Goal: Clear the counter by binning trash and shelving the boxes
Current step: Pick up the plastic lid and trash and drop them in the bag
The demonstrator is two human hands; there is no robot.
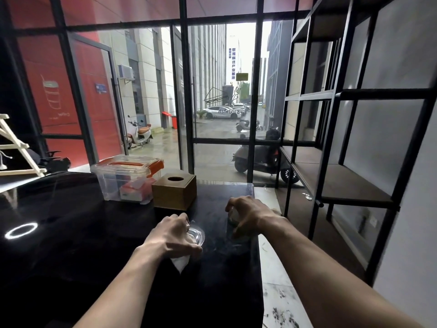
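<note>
Near counter edge [256,233], right hand [246,213] clutches trash [235,216].

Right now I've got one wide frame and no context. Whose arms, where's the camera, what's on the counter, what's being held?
No machine here: these are a person's two bare arms, filmed by one wide-angle camera worn on their head, looking forward and down. That is why the edges bend.

The black counter holds a clear plastic storage box with an orange-latched lid, and beside it a wooden tissue box with a round hole on top.

The left hand is closed on white crumpled paper and rests against a clear glass dish. The right hand is curled over a small pale item on the counter; I cannot tell what it is or whether the fingers grip it. An empty black metal shelf stands to the right.
</note>
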